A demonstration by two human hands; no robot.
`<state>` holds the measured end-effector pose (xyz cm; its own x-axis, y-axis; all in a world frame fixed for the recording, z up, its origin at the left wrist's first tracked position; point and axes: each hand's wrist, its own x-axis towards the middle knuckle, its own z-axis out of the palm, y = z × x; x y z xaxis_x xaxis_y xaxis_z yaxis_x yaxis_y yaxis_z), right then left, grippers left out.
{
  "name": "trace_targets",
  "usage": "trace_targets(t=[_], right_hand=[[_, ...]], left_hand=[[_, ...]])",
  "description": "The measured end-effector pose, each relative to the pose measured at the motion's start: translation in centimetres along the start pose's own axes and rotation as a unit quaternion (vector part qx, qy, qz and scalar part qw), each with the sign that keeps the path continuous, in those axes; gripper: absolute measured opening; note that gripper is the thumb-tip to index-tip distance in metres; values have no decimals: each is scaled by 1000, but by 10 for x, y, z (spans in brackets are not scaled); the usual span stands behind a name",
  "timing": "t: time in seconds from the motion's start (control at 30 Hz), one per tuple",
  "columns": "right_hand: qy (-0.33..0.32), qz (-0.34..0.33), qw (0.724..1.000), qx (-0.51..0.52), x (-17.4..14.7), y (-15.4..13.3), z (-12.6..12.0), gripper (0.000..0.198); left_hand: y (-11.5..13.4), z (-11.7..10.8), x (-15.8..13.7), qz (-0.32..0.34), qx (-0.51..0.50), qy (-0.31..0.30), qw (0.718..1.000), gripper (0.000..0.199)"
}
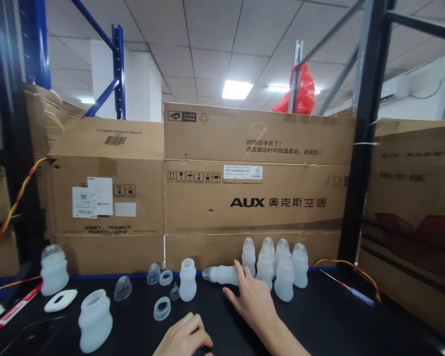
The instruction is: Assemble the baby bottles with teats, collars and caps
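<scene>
My right hand [252, 299] reaches to the base end of a frosted baby bottle [222, 275] lying on its side, clear cap pointing left. Its index finger lies over that end; the thumb is spread apart, so the hand looks open. My left hand [185, 337] is low at the front edge of view, fingers loosely bent, with a gap to the thumb and nothing visible in it. Several capped bottles [284, 278] stand right of the lying one. An uncapped bottle [188, 281] stands to its left, beside a nipple [174, 291], two collar rings [162, 308] and a clear cap [153, 274].
Further left stand another open bottle [95, 321], a clear cap [123, 289] and a capped bottle [54, 271]. A white oval object [60, 300] and a red-and-white marker [17, 307] lie nearby. Cardboard [255, 217] walls the black table's [341, 316] back; dark posts [363, 138] flank it.
</scene>
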<state>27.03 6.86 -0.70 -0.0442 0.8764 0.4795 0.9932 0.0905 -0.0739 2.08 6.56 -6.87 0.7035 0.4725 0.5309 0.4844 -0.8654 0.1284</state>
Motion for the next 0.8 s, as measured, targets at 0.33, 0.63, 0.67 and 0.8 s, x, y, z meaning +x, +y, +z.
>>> trace_targets(t=[0.33,0.63,0.67,0.8], right_hand=[[-71,22,997,27,-11,3,-15,32],[-82,68,993,49,-39,26,-19,41],[-85,74,992,59,-38,29,-17,41],[-92,99,987,82,-34,39,-10,44]], left_hand=[[5,-30,-4,-18,-31,-37,999,48],[39,-83,6,-158,-67,-85,982,28],[38,-81,6,-157,-64,-81,982,27],[33,-80,4,-143,-39,-75,986,33]])
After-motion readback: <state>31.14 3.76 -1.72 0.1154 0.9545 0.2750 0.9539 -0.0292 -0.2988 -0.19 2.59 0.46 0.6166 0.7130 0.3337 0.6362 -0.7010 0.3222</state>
